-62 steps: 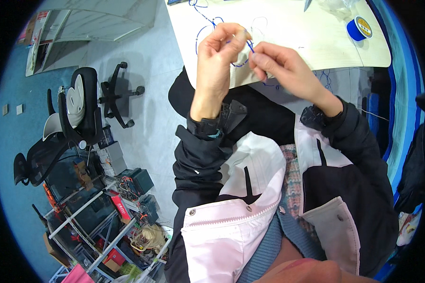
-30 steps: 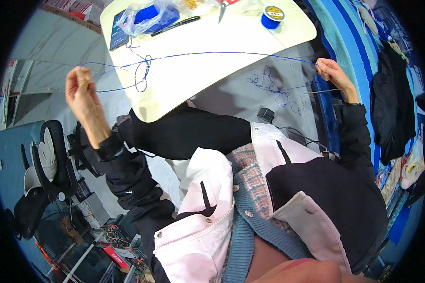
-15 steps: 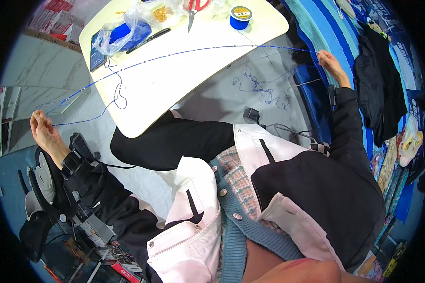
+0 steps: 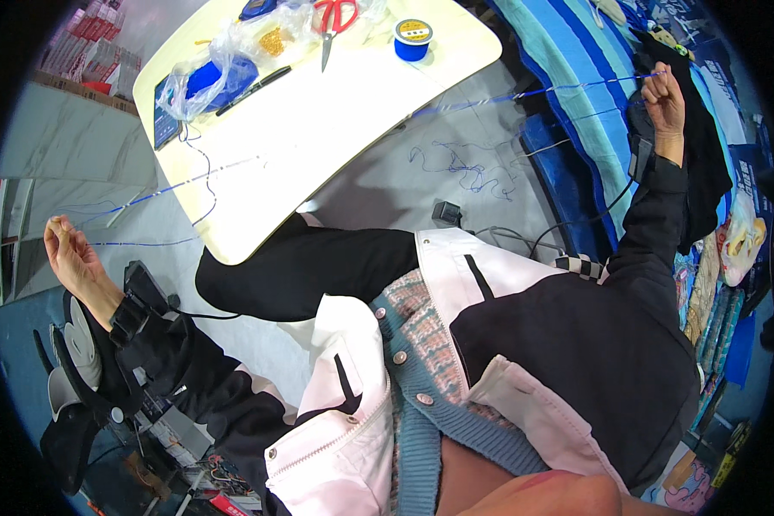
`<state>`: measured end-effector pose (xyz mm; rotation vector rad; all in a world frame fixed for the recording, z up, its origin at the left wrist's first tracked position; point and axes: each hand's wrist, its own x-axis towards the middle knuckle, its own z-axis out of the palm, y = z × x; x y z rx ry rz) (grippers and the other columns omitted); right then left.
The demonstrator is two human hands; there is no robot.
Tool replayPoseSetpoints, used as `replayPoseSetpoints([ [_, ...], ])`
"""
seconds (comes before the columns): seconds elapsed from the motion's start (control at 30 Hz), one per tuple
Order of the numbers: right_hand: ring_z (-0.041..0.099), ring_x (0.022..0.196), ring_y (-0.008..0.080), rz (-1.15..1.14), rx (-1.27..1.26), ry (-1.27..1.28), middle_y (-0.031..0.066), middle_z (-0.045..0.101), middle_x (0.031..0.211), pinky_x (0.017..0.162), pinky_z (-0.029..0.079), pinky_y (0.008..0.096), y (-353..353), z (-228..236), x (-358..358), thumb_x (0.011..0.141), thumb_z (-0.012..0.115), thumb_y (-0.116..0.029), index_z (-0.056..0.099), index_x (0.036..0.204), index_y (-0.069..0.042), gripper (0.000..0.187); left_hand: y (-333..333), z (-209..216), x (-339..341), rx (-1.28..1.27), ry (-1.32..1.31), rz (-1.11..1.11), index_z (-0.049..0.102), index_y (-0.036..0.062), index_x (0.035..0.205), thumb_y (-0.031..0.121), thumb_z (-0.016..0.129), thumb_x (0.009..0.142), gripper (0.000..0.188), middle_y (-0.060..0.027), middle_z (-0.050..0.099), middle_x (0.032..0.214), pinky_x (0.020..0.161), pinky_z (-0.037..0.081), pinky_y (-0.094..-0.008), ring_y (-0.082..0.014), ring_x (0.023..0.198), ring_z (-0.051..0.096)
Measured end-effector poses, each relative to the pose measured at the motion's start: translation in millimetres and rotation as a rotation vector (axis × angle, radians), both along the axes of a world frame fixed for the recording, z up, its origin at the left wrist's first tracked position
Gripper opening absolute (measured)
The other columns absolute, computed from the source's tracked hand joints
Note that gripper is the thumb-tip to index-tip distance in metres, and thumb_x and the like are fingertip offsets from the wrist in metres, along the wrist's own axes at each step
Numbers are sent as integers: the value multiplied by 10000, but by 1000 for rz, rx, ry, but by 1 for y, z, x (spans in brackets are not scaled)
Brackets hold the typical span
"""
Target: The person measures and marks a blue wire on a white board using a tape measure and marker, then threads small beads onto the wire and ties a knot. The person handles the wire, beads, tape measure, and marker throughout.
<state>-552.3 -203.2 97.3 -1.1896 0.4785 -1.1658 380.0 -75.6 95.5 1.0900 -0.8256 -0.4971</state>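
Observation:
A long blue cord (image 4: pixel 181 183) with small pale beads stretches above the white table between my hands, blurred by motion in its middle. Its left end is pinched in my closed left hand (image 4: pixel 76 258), low at the far left beyond the table edge. Out to the upper right, over the striped cloth, my right hand (image 4: pixel 666 110) is raised with its fingers closed on the other end. From the left hand, a slack length of the same cord runs onto the tabletop and loops toward the plastic bag. A thinner line trails below my right hand.
On the table (image 4: pixel 232 241) lie a clear plastic bag (image 4: pixel 224 82) with blue contents, a black pen (image 4: pixel 254 90), a phone (image 4: pixel 165 116), red-handled scissors (image 4: pixel 328 39) and a blue thread spool (image 4: pixel 412 43). Tangled blue cord (image 4: pixel 469 168) lies on the floor beside a small black box (image 4: pixel 446 213).
My right hand has moved outward and up to the right, drawing the beaded cord with it into a tauter, straighter line. My left hand has shifted slightly left and down, still pinching the cord.

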Motion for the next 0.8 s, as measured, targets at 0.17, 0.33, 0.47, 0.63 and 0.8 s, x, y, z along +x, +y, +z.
replayPoseSetpoints([
  [0.17, 285, 557, 36, 285, 222, 132, -60, 296, 638, 414, 241, 135, 15, 29, 101, 1040, 384, -352, 547, 1090, -21, 372, -15, 24, -96, 9, -106, -181, 611, 41, 1150, 16, 629, 897, 254, -33, 658, 1000, 580, 449, -107, -1, 747, 587],
  [0.33, 330, 496, 14, 617, 285, 254, 13, 449, 685, 369, 257, 114, 37, 9, 223, 1043, 263, -388, 468, 1290, 112, 594, -23, 23, -209, 59, -267, -416, 629, 90, 1138, 147, 662, 887, 260, 28, 629, 920, 598, 377, -164, -19, 728, 519],
  [0.47, 296, 508, 34, 811, 247, 268, 106, 602, 817, 407, 267, 143, 49, 6, 290, 1033, 302, -239, 435, 1336, 115, 484, -25, 12, -286, 28, -445, -668, 632, 129, 1047, 231, 579, 960, 144, 63, 607, 825, 561, 289, -153, -4, 673, 465],
  [0.63, 311, 521, 32, 893, 322, 254, 117, 629, 892, 442, 285, 149, 56, 11, 335, 1025, 389, -214, 444, 1350, 88, 447, -28, -6, -338, 125, -374, -872, 539, 21, 972, 140, 502, 995, 126, -15, 612, 818, 668, 393, -224, -80, 714, 475],
  [0.8, 319, 531, 10, 688, 310, 374, 10, 539, 766, 455, 260, 142, 58, 2, 358, 1015, 469, -239, 534, 1212, 34, 343, -24, -17, -353, 239, -427, -953, 544, 74, 994, 219, 512, 998, 148, 33, 490, 779, 647, 365, -195, -50, 755, 461],
])
